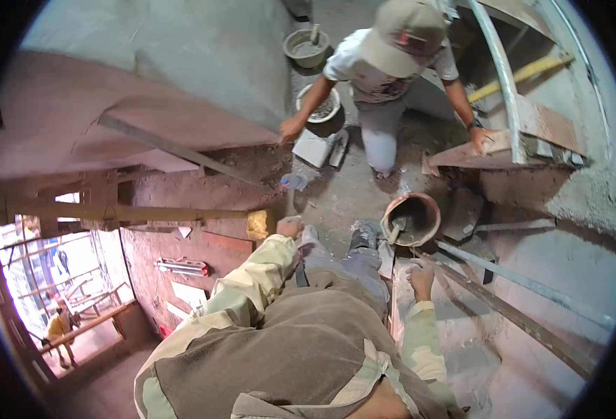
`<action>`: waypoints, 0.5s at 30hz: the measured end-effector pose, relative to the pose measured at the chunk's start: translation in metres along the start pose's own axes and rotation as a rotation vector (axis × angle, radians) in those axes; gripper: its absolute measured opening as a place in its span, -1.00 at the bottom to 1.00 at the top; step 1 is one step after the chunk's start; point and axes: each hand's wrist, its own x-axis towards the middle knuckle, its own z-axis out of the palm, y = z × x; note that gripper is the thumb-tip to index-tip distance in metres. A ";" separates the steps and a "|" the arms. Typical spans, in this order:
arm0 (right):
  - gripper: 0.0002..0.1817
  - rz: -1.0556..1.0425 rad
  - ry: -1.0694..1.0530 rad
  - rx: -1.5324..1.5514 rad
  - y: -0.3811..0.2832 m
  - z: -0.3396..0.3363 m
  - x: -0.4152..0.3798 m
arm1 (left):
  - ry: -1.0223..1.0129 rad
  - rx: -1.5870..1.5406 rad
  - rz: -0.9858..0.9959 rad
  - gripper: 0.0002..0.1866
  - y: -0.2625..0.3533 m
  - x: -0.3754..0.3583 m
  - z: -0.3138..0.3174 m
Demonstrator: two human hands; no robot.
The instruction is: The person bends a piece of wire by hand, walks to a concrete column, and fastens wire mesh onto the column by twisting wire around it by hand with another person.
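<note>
Hands partly curled, any grip unclear: left hand (290, 227) beside yellow block (259, 225); right hand (420, 279) near bucket (425, 213), which a stray knock could tip.

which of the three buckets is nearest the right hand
The bucket with the reddish-brown rim, just beyond the right hand. The grey bucket and the white-rimmed bucket both stand farther off.

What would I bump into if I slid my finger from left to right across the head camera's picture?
Tiny person in yellow → red tool → left hand → bucket → yellow bar.
</note>
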 end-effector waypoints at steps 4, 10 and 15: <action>-0.70 0.185 0.039 0.058 0.019 0.042 -0.015 | 0.164 -0.114 -0.043 -0.82 -0.005 -0.003 -0.136; -0.73 0.301 0.053 0.174 0.054 0.113 -0.076 | 0.257 -0.333 0.011 -0.81 -0.003 -0.030 -0.225; -0.76 0.327 0.123 0.245 0.067 0.168 -0.126 | 0.024 -0.212 -0.115 -0.75 -0.009 -0.007 -0.218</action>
